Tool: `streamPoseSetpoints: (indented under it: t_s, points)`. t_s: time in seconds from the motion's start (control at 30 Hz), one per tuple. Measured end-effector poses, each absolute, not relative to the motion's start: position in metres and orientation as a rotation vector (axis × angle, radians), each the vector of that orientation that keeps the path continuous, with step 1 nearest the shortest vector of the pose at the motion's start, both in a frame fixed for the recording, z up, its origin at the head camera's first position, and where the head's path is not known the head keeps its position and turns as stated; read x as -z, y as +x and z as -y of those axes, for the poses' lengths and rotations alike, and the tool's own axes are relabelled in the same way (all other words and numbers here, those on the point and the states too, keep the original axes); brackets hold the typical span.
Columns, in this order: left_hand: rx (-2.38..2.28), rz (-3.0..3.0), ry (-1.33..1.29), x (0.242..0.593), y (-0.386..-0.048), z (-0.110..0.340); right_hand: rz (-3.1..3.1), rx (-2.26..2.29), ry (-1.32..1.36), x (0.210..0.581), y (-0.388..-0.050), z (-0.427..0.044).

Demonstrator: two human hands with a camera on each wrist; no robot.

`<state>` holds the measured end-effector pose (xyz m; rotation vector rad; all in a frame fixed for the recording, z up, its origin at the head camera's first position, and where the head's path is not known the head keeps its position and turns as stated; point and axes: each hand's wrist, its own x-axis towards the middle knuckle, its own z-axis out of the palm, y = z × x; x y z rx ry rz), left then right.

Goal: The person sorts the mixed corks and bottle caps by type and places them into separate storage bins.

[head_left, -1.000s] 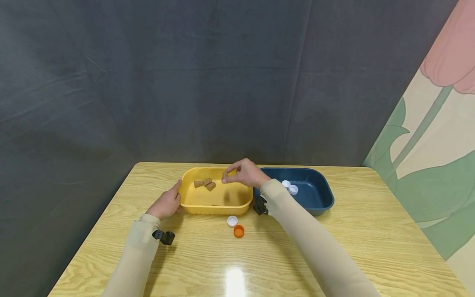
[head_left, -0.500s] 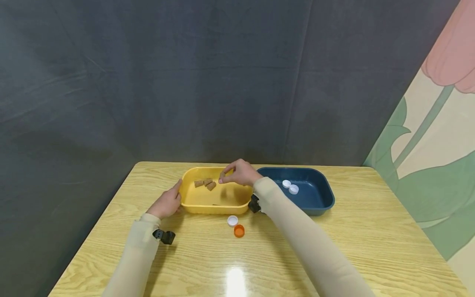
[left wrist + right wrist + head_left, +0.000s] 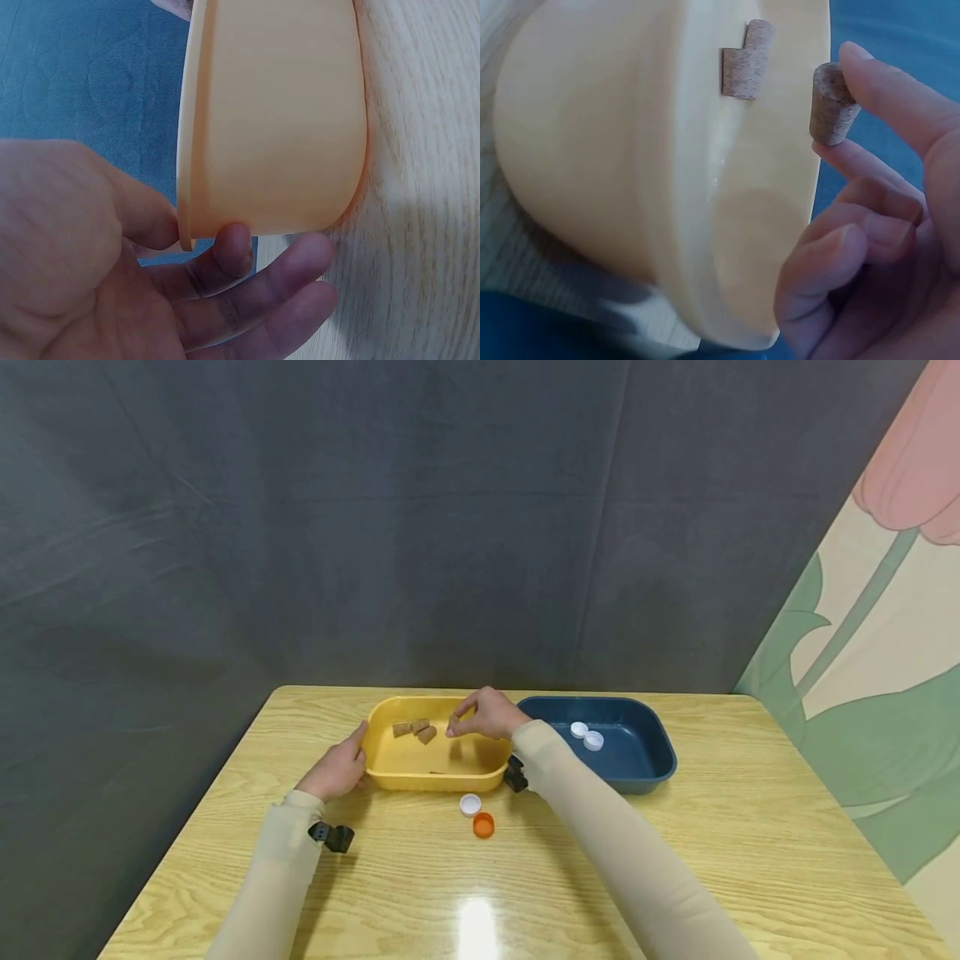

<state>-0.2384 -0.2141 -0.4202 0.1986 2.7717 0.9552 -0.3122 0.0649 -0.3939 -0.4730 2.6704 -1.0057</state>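
Note:
My left hand (image 3: 337, 770) grips the left end of a yellow plastic tub (image 3: 438, 783), thumb at the rim and a fingertip against the outer wall (image 3: 277, 135). Over the tub, my right hand (image 3: 493, 714) pinches a tapered cork stopper (image 3: 830, 109) between thumb and a finger; its other fingers are curled. Several more cork stoppers (image 3: 402, 730) lie together on the left part of the tub's floor. A small brown edge shows just behind the tub's front wall, mostly hidden.
Right of the yellow tub stands a dark blue tub (image 3: 637, 752) with two white bottle caps (image 3: 593, 741) in it. In front, a white cap (image 3: 470, 805) and an orange cap (image 3: 483, 825) lie on the wooden table (image 3: 750, 827). A dark curtain (image 3: 450, 527) hangs behind.
My right hand has shifted slightly left with the cork stopper, then dipped a little lower over the tub. My left hand and both tubs have stayed in place.

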Motion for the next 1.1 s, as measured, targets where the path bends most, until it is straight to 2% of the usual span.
streamPoseSetpoints:
  t_s: [0.67, 1.1]
  points:
    - [-0.939, -2.765, 0.199, 0.414, -0.235, 0.213, -2.624, 1.070, -0.496, 0.395, -0.305, -0.072]
    - [-0.946, -2.758, 0.209, 0.418, -0.238, 0.214, -2.435, 1.177, -0.861, 0.398, -0.254, -0.090]
